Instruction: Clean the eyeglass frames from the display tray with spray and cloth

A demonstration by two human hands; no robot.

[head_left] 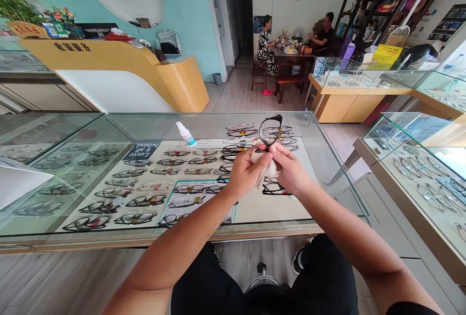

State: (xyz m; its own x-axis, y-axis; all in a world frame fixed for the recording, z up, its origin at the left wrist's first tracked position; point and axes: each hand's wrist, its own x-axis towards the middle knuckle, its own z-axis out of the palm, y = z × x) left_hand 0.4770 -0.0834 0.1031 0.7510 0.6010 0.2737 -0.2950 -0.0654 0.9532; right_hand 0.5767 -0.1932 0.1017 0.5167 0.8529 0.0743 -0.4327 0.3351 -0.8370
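Above the glass counter, a pair of dark-framed eyeglasses (271,129) is held up between my two hands, one lens pointing upward and away. My left hand (247,169) is closed, thumb pressed down, on the glasses and a pale cloth (262,172) bunched beneath them. Meeting it from the other side, my right hand (289,167) pinches the frame and the cloth with its thumb and fingers. The lower part of the glasses is hidden by my fingers and the cloth. A white spray bottle (186,134) with a blue label stands on the glass to the left.
Rows of eyeglasses (171,162) lie inside the glass display counter (287,227) before me. More glass cases (429,169) stand at the right. A yellow reception desk (120,62) is at the back left. Two people sit at a table (294,55) in the background.
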